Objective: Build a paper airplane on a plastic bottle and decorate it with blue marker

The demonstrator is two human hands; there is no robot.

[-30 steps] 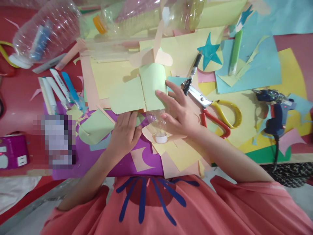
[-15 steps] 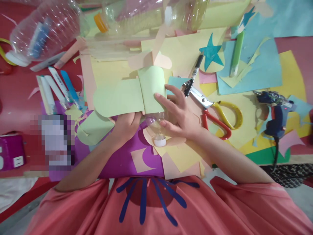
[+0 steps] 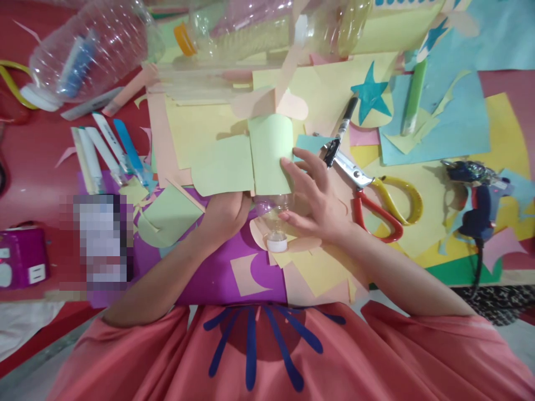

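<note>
A small clear plastic bottle (image 3: 271, 209) lies with its white cap (image 3: 277, 242) toward me, its body wrapped in light green paper (image 3: 272, 153). A light green paper flap (image 3: 223, 167) with a rounded end sticks out from the left of the wrap. My left hand (image 3: 228, 214) is closed on the flap's lower edge beside the bottle, its fingertips hidden by the paper. My right hand (image 3: 315, 192) has its fingers spread, with fingertips touching the wrap's right side and the thumb near the bottle's neck. Peach paper strips (image 3: 271, 104) lie at the bottle's far end.
Scissors (image 3: 368, 189) and a black marker (image 3: 341, 131) lie right of my right hand. Beyond them is a glue gun (image 3: 476, 206). Several markers (image 3: 106, 145) and a blurred-out phone-like item (image 3: 102, 239) are at left. Large clear bottles (image 3: 100, 53) lie at the back, among paper scraps.
The flap's rounded left end has drawn in toward the bottle, uncovering more of the green piece below it. Both hands keep their grip positions; the whole view has shifted slightly.
</note>
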